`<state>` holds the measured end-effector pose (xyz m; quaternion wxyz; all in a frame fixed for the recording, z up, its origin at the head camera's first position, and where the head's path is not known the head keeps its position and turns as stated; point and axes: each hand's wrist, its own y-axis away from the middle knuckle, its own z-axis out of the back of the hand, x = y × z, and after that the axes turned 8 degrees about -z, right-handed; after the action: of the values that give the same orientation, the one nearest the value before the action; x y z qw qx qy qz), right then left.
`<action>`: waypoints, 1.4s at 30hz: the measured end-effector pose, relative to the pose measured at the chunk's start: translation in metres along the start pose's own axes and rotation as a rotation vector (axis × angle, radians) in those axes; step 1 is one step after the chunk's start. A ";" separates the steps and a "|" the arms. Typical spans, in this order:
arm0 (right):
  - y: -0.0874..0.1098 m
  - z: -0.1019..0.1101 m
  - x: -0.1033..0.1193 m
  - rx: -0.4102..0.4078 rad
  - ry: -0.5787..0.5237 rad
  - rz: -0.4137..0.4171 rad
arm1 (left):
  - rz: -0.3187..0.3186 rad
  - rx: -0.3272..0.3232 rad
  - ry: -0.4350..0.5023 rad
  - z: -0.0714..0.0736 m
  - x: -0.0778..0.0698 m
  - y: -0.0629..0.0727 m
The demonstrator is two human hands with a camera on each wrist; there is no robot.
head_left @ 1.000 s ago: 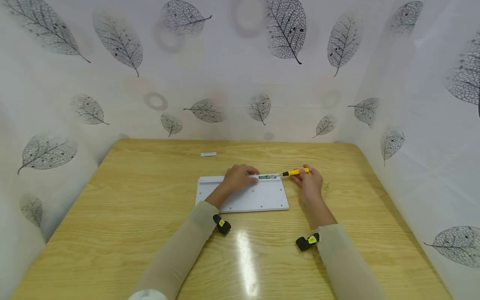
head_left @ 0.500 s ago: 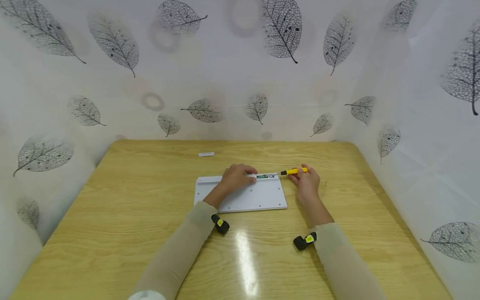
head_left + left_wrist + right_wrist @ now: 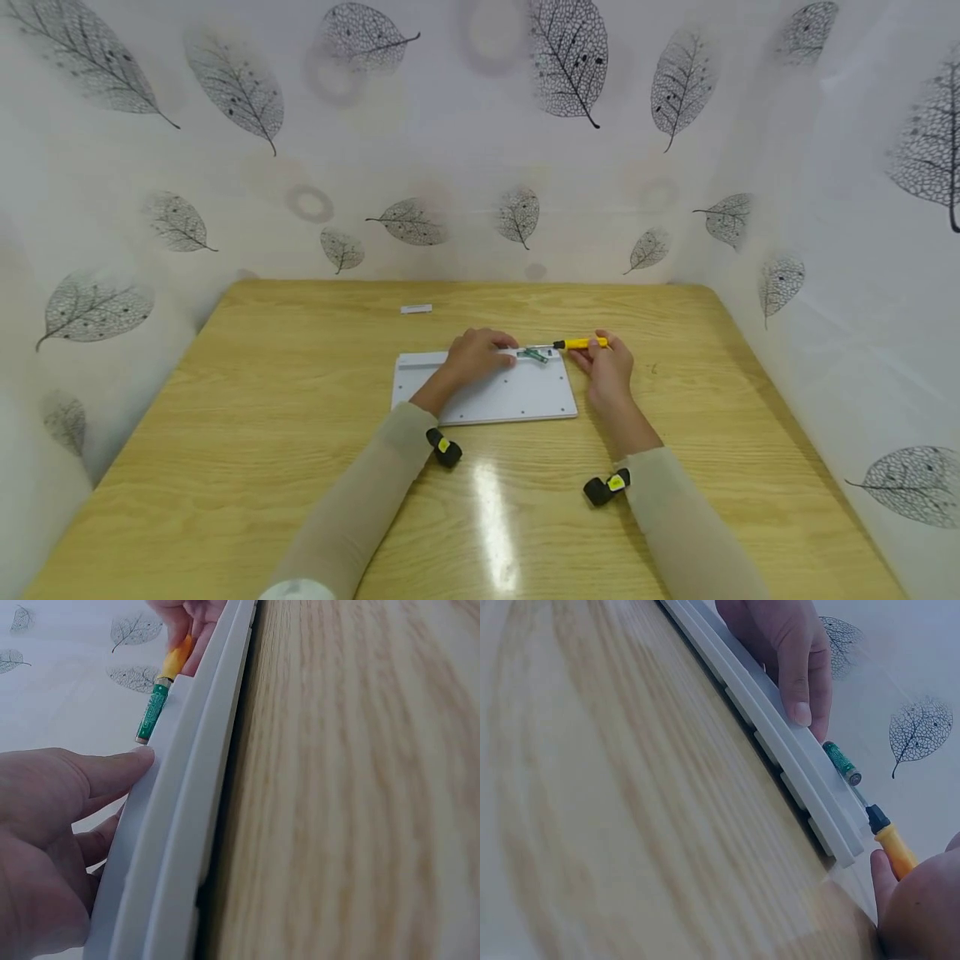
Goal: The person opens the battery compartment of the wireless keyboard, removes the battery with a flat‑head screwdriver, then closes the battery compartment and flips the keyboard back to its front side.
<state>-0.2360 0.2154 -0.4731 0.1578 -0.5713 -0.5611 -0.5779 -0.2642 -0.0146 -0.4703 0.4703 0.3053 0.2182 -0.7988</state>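
Note:
A white keyboard (image 3: 517, 402) lies face down on the wooden table, its keys showing under the edge (image 3: 787, 787) in the right wrist view. My left hand (image 3: 472, 358) grips its raised far ridge, thumb on the near side and fingers behind. My right hand (image 3: 613, 373) holds a screwdriver by its yellow handle (image 3: 587, 343), the metal shaft pointing left over the ridge's battery slot. At the shaft sits a green battery (image 3: 536, 356), tilted, with one end raised out of the slot. Both wrist views show the battery (image 3: 152, 712) standing above the ridge.
A small white strip (image 3: 416, 309) lies near the table's (image 3: 300, 467) far edge, left of the keyboard. Leaf-patterned white curtains (image 3: 450, 167) stand behind the table and on both sides. Each wrist wears a black camera (image 3: 447, 452).
The screwdriver and right hand have moved slightly left. The green battery, flat in the slot before, now lies tilted with an end lifted. My left hand stays on the keyboard.

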 end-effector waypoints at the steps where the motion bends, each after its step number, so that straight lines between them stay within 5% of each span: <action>1: 0.000 0.000 0.000 0.002 0.008 -0.002 | 0.001 -0.001 0.003 0.000 0.000 0.000; 24: 0.000 0.001 0.002 0.006 -0.013 0.024 | 0.008 -0.002 -0.018 0.001 -0.001 0.001; 35: 0.005 0.011 0.014 0.084 0.108 0.196 | 0.007 0.000 -0.005 0.001 -0.005 0.003; 42: 0.010 0.024 0.027 0.143 0.127 0.228 | 0.005 0.001 -0.009 0.001 -0.002 0.002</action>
<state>-0.2236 0.2445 -0.4526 0.2978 -0.5808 -0.5213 -0.5498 -0.2618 -0.0152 -0.4681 0.4730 0.3025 0.2150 -0.7991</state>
